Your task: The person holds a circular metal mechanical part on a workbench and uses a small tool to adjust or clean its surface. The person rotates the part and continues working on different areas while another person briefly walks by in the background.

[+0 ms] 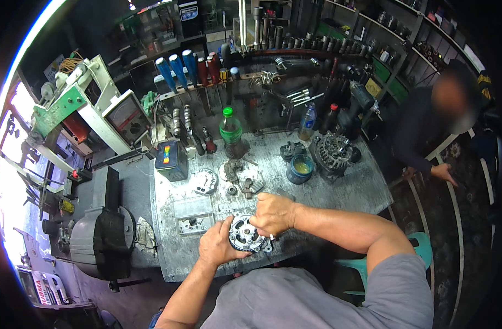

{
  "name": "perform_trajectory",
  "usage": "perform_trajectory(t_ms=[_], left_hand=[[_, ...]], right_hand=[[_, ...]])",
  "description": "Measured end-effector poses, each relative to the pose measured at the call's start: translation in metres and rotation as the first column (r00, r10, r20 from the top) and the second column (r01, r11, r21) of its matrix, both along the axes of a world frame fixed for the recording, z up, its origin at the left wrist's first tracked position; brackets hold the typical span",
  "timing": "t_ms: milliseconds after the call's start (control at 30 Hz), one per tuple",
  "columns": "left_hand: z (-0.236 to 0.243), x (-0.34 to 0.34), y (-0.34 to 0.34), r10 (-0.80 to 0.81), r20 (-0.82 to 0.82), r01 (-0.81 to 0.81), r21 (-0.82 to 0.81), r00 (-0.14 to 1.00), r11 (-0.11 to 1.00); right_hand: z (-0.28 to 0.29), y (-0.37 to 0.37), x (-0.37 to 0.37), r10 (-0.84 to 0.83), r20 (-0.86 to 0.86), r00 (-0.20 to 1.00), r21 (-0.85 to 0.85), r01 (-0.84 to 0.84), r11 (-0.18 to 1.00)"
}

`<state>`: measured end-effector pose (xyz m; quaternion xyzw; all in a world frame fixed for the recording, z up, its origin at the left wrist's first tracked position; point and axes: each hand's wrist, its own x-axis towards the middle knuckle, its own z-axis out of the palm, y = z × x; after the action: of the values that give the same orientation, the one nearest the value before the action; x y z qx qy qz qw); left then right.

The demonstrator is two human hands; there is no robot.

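A round, slotted metal alternator housing lies near the front of the metal-topped workbench. My left hand grips its left rim, thumb and fingers on opposite sides. Over its upper right edge my right hand is closed in a fist. What that fist holds, if anything, is hidden. Just left of the housing stands a clear plastic box with small metal parts inside. Beyond it lie another slotted end cover and several small loose parts.
A larger alternator, a blue cup and a green-capped bottle stand farther back. Screwdrivers hang in a rear rack. At left are a boxed battery and a vise. Another person is at right.
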<state>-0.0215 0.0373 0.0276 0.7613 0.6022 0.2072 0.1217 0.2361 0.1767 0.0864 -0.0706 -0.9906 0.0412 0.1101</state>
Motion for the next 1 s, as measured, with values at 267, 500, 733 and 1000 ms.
perform_trajectory(t_ms=[267, 500, 733, 1000], left_hand=[[0.001, -0.001, 0.0, -0.008, 0.05, 0.009, -0.019, 0.999, 1.0], [0.008, -0.012, 0.01, -0.157, -0.013, 0.158, 0.013, 0.987, 0.987], [0.011, -0.004, 0.011, -0.127, -0.004, 0.127, -0.029, 0.992, 0.992], [-0.001, -0.009, 0.015, -0.127, 0.01, 0.127, 0.033, 0.992, 0.991]], right_hand=[[0.004, -0.007, 0.0, -0.049, 0.019, 0.999, -0.015, 0.049, 0.999], [0.01, -0.019, 0.007, -0.071, 0.08, 0.994, 0.078, 0.065, 0.995], [0.011, -0.012, 0.007, 0.049, 0.094, 0.994, 0.004, -0.05, 0.999], [0.004, -0.014, 0.004, 0.01, 0.001, 1.0, -0.029, -0.01, 1.0]])
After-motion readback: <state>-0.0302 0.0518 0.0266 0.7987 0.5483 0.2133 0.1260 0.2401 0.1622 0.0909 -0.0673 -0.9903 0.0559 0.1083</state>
